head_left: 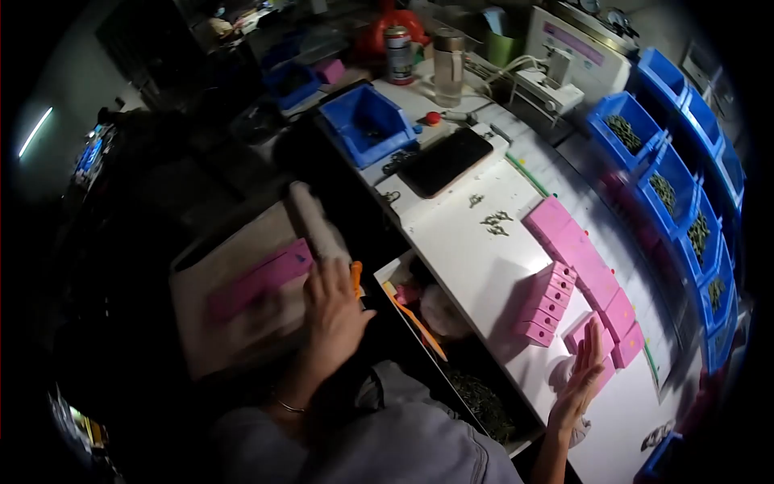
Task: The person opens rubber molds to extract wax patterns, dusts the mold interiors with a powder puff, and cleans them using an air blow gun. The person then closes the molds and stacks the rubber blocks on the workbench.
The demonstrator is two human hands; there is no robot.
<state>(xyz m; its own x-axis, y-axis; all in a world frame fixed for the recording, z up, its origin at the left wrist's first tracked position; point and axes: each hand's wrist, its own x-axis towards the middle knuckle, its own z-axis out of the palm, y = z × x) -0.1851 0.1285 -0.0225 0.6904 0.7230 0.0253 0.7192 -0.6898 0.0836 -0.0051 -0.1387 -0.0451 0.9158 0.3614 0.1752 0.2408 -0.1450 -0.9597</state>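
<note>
My left hand (333, 316) is open with fingers spread, by the right end of a pink strip (262, 281) that lies on a pale board (193, 343) to the left. An orange object (356, 278) shows just beside its fingers. My right hand (582, 379) is open at the white table's (476, 274) right part, fingers stretched out, next to pink blocks (619, 315) set in a curved row. A pink block with a line of holes (550, 305) stands left of that hand. Small green pieces (496, 222) lie farther up the table.
Blue bins (663, 194) with green pieces line the right side. A blue tray (367, 125), a phone (446, 162), a spray can (398, 55) and a bottle (448, 68) occupy the far end. An open drawer (415, 323) juts out below the table edge.
</note>
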